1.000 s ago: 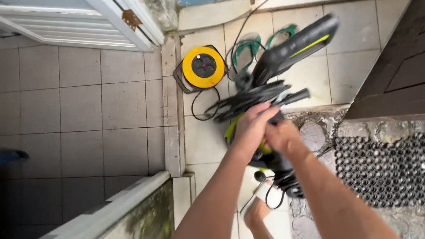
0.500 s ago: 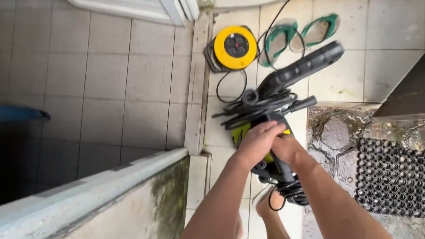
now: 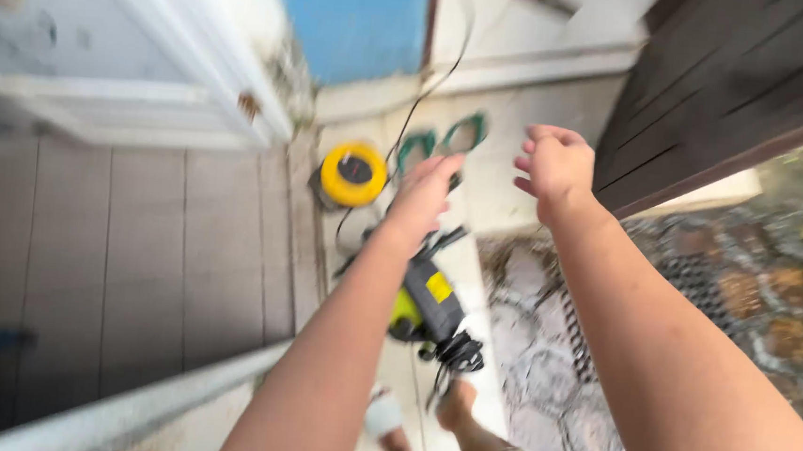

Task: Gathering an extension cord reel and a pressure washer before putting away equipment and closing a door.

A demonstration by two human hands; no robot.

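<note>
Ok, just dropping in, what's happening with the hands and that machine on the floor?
Both hands are raised and empty. The left hand hangs open above the black-and-yellow machine, which sits on the tiled floor with its cords bundled around it. The right hand is open in mid-air near the dark wooden door. A yellow cable reel and green sandals lie beyond. The view is blurred.

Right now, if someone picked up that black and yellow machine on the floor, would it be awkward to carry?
Probably. The black and yellow machine looks bulky and motor-like, so likely heavy for its size. The loose black cable bunched at its end would likely flop and dangle. Lying on its side on smooth tile, it might slide if pushed.
</note>
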